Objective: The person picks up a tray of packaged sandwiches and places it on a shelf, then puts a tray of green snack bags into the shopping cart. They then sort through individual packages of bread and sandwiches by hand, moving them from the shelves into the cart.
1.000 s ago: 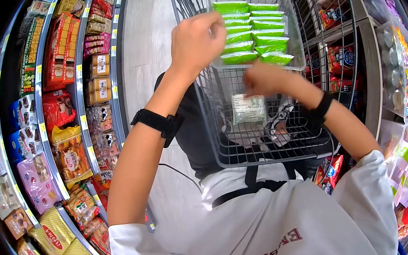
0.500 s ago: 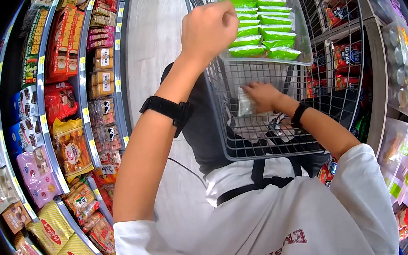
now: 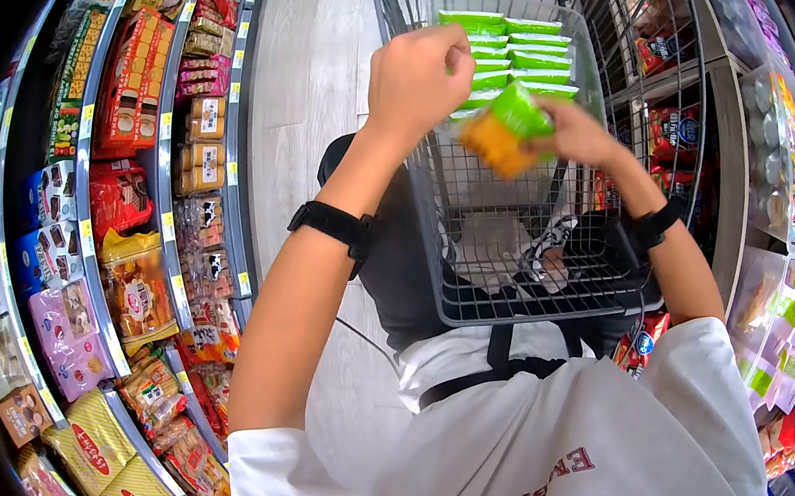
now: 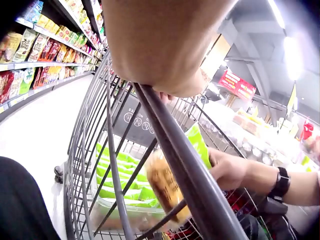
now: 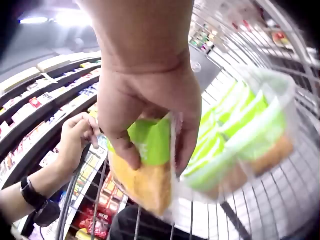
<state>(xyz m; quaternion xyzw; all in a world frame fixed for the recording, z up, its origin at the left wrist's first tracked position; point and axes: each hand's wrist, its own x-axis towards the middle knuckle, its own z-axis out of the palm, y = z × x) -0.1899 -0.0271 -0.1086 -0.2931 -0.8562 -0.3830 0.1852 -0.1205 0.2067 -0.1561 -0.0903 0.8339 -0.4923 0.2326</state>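
Note:
My right hand (image 3: 574,136) pinches a green and orange packet (image 3: 506,135), blurred, above the shopping cart's mesh (image 3: 508,303). The right wrist view shows thumb and fingers on the packet's green part (image 5: 152,142), with its orange part (image 5: 145,182) hanging below. Just behind it in the head view stands a clear bin (image 3: 592,70) with two rows of green-topped packets (image 3: 538,61) inside the cart. My left hand (image 3: 422,76) is curled round the cart's left rim, its fingertips partly hidden by the bar in the left wrist view.
Shelves of packaged snacks (image 3: 135,75) run along the left beside a pale floor (image 3: 290,72). Close to the cart's right side is another shelf (image 3: 730,176) with clear bins. A dark-clothed leg (image 3: 368,255) is at the cart's left.
My right hand has gone down to the pale packet on the cart's mesh floor and come up towards the bin holding a packet. That floor spot no longer shows one. My left hand stays at the rim.

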